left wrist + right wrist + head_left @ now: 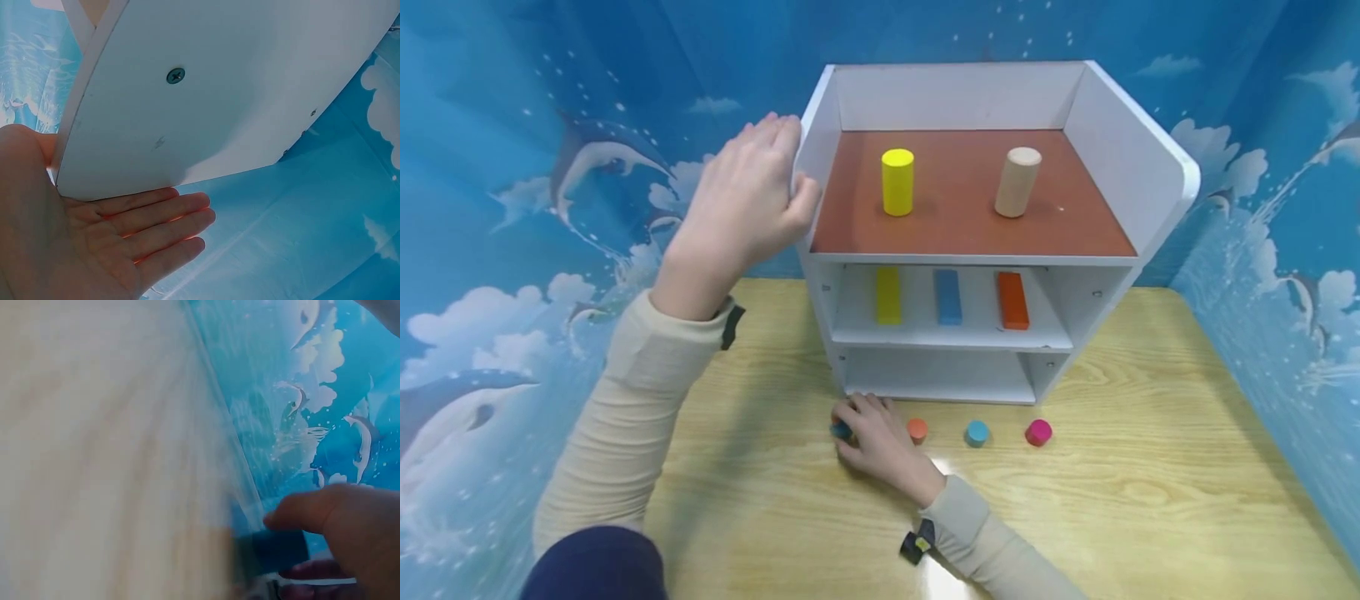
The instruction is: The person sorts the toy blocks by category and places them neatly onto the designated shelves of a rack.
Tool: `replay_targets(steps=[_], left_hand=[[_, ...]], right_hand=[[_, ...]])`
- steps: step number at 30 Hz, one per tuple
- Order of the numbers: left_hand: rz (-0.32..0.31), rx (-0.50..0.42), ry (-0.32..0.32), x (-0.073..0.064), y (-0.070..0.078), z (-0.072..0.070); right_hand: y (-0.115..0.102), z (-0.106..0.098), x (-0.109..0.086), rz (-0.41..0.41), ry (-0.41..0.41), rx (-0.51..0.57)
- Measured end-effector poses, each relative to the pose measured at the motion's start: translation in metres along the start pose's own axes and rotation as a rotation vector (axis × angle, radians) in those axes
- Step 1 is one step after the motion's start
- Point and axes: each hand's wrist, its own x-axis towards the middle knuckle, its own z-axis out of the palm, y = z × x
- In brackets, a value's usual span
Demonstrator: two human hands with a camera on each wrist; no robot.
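Observation:
My left hand (741,196) is raised at the upper left edge of the white toy shelf (917,260). In the left wrist view, its fingers lie straight along the edge of the side panel (187,119), and the thumb is partly hidden behind that panel. Low at the shelf's front left corner, my right hand (883,442) pinches a dark teal block (275,551) between thumb and fingers. Most of that block is hidden from above. Just right of the hand stand an orange round block (917,430), a blue round block (977,433) and a magenta round block (1039,432).
On the shelf's brown top stand a yellow cylinder (897,182) and a plain wooden cylinder (1018,182). The middle tier bears a yellow bar (888,296), a blue bar (948,297) and a red-orange bar (1013,301). Ocean-print sheeting (1262,208) surrounds the wooden table (1150,483).

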Motion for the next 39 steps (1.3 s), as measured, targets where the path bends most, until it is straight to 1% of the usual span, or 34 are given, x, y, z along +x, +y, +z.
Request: replay_targets(steps=[5,11,15,19,22,25,29,32,35,39], left_hand=[[0.004,-0.001,0.003,0.001,0.000,0.000],[0.002,-0.003,0.000,0.001,0.000,0.000],[0.006,-0.005,0.007,0.001,0.001,0.001],[-0.003,-0.005,-0.001,0.000,0.001,0.001],[-0.003,-0.005,0.000,0.000,0.001,0.001],[0.000,-0.005,0.006,0.000,0.001,0.002],[0.003,-0.003,0.009,0.000,0.001,0.002],[0.004,-0.003,0.008,0.000,0.001,0.002],[0.001,-0.002,0.004,-0.001,0.001,0.002],[0.005,-0.006,0.016,-0.001,0.001,0.002]], right_hand=[[0.004,0.009,-0.002,-0.022,0.045,-0.004],[0.007,0.012,-0.002,-0.063,0.098,0.036],[0.007,0.009,-0.001,-0.071,0.130,0.050],[0.007,0.002,0.001,-0.070,0.155,0.086],[0.010,-0.005,0.004,-0.071,0.178,0.110],[0.015,-0.009,0.006,-0.068,0.207,0.111],[0.022,-0.013,0.009,-0.038,0.234,0.096],[0.026,-0.015,0.011,0.003,0.239,0.076],[0.028,-0.017,0.013,0.063,0.236,0.056],[0.030,-0.018,0.017,0.154,0.224,0.038]])
